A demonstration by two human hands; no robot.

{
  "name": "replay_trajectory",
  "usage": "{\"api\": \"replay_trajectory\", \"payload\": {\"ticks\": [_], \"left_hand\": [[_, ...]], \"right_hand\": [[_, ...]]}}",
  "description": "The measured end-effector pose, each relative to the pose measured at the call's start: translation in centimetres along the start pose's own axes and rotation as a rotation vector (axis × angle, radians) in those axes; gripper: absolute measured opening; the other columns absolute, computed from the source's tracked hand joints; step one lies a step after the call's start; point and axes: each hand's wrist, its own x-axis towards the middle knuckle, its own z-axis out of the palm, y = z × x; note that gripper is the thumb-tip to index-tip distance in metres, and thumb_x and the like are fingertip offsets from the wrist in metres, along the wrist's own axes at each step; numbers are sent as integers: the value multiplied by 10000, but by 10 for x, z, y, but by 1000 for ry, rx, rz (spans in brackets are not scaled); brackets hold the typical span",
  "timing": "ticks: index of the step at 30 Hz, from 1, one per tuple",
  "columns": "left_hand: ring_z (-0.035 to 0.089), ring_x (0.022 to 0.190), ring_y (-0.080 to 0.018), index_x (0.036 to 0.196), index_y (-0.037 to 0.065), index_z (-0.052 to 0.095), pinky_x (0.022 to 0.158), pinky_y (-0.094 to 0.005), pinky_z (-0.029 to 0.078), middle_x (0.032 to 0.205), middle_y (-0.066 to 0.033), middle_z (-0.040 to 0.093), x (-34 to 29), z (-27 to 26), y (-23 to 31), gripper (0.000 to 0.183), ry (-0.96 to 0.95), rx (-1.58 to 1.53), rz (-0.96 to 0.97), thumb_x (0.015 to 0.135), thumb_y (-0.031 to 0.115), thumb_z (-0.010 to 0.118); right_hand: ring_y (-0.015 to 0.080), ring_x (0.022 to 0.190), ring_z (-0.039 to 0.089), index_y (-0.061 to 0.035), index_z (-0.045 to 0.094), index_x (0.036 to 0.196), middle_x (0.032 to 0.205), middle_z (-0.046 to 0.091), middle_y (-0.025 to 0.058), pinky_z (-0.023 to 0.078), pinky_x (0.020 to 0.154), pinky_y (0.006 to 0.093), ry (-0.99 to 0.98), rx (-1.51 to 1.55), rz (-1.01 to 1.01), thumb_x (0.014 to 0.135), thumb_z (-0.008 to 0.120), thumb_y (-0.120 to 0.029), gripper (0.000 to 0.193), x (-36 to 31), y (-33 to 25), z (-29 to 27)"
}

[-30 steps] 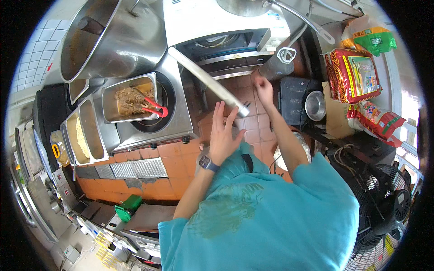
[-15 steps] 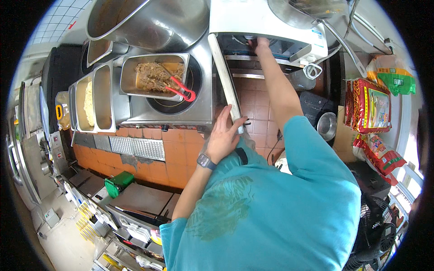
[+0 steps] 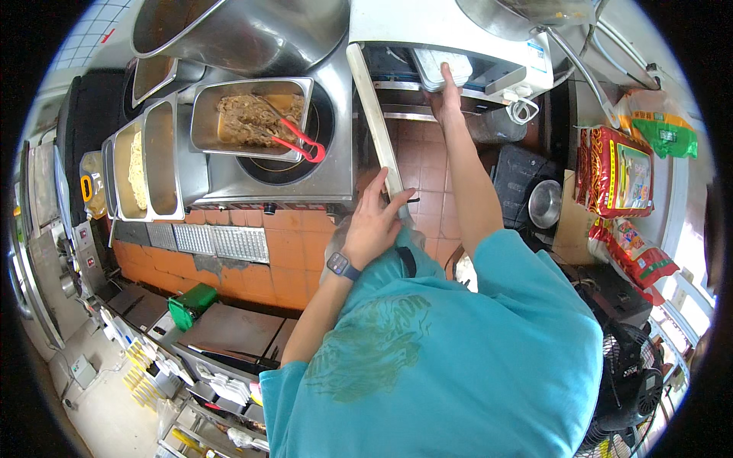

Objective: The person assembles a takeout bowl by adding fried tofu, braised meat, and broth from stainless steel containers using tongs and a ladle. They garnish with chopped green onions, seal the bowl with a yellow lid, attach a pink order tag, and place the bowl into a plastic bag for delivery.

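At the upper middle stands a white microwave (image 3: 412, 27) with its door (image 3: 372, 114) swung out toward me. My left hand (image 3: 371, 229), a watch on its wrist, grips the near end of that door, fingers on one side and thumb on the other. My right arm reaches up to the microwave's opening. There, my right hand (image 3: 450, 98) is closed on the near side of a pale rectangular food container (image 3: 444, 70), its thumb on top. The container's far end lies inside the dark cavity. My right fingers are partly hidden under the container.
Left of the door, a steel pan (image 3: 202, 145) of cooked food with red-handled tongs (image 3: 313, 149) sits over a round black hob (image 3: 279, 174). A large steel pot (image 3: 267, 38) stands behind it. To the right are a steel bowl (image 3: 547, 204) and a red sack (image 3: 617, 172).
My right hand, earlier deep in the microwave, has drawn back toward me and now holds the pale container at the opening. My left hand stays on the door.
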Motion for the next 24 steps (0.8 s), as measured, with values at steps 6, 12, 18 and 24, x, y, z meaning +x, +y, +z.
{"api": "replay_trajectory", "payload": {"ticks": [6, 12, 18, 24], "left_hand": [[418, 1326, -440, 1387, 234, 539, 1076, -477, 429, 1561, -240, 258, -2, 3, 3, 715, 52, 19, 24, 730, -2, 697], [379, 1363, -451, 1372, 187, 548, 1098, -502, 394, 1539, -236, 288, 3, 1, 13, 648, 135, 38, 58, 768, 104, 768], [375, 1384, -430, 1309, 49, 548, 1125, -504, 359, 1422, -216, 433, 8, -4, 35, 626, 320, -140, 126, 763, 183, 823], [274, 1456, -399, 1521, -30, 250, 1214, -455, 220, 1560, -260, 264, 14, 3, 95, 1003, 233, -879, 162, 814, 431, 792]], "right_hand": [[282, 1118, 605, -90, 464, 1375, 1283, 604, 119, 509, 886, 458, -192, 132, -26, 896, 703, -294, 573, 20, 9, -12], [352, 1291, 501, -52, 387, 1442, 1423, 496, 169, 414, 1083, 525, -410, 329, 47, 878, 660, -251, 657, -51, 15, -85], [415, 1348, 425, -48, 330, 1494, 1479, 422, 195, 353, 1128, 600, -221, 292, 102, 802, 650, -336, 814, -166, -6, -201], [418, 1186, 572, 118, 482, 1334, 1275, 579, 275, 475, 1027, 551, -57, -161, -41, 815, 594, -253, 647, -276, -103, -282]]}}
